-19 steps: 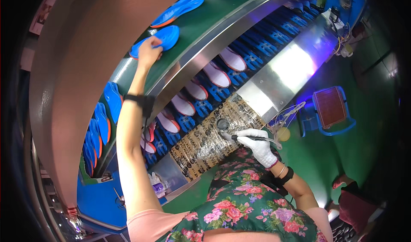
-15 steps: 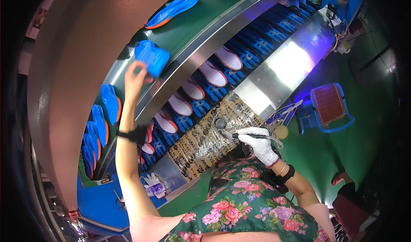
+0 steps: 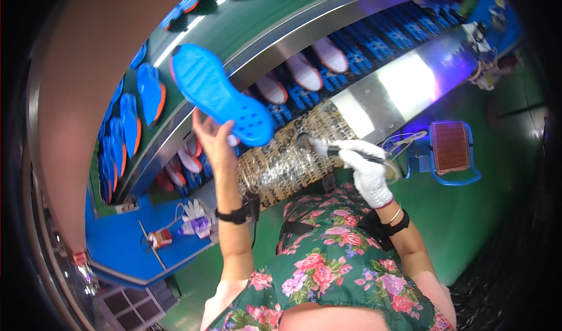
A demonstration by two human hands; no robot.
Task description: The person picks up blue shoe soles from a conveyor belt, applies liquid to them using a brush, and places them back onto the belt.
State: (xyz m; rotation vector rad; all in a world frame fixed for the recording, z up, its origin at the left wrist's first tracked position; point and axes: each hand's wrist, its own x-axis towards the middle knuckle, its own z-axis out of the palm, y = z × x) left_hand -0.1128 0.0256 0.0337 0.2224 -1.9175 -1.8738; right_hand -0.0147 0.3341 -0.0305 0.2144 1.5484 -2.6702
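A blue shoe sole (image 3: 219,85) with a row of grooves and several small holes is in my bare left hand (image 3: 215,145). The fingers grip it by its edge, and it hangs tilted over the metal rail. My right hand (image 3: 365,170), in a white knit glove, closes round a dark-handled brush (image 3: 335,151) with a thin tube trailing from it. The pale brush head is just above a ledge (image 3: 275,170) wrapped in brown paper and clear tape, beside a small dark round spot (image 3: 303,139).
More blue soles with orange edges (image 3: 130,123) lie on the curved green belt (image 3: 252,23) beyond a metal rail (image 3: 281,44). White-bottomed shoes (image 3: 304,73) stand in a rack below. A blue table (image 3: 117,237) holds a purple-labelled bottle (image 3: 196,225). A blue-framed chair (image 3: 452,152) stands at right.
My left hand has drawn the blue sole off the belt area, toward me and to the right. My right hand has risen slightly with the brush.
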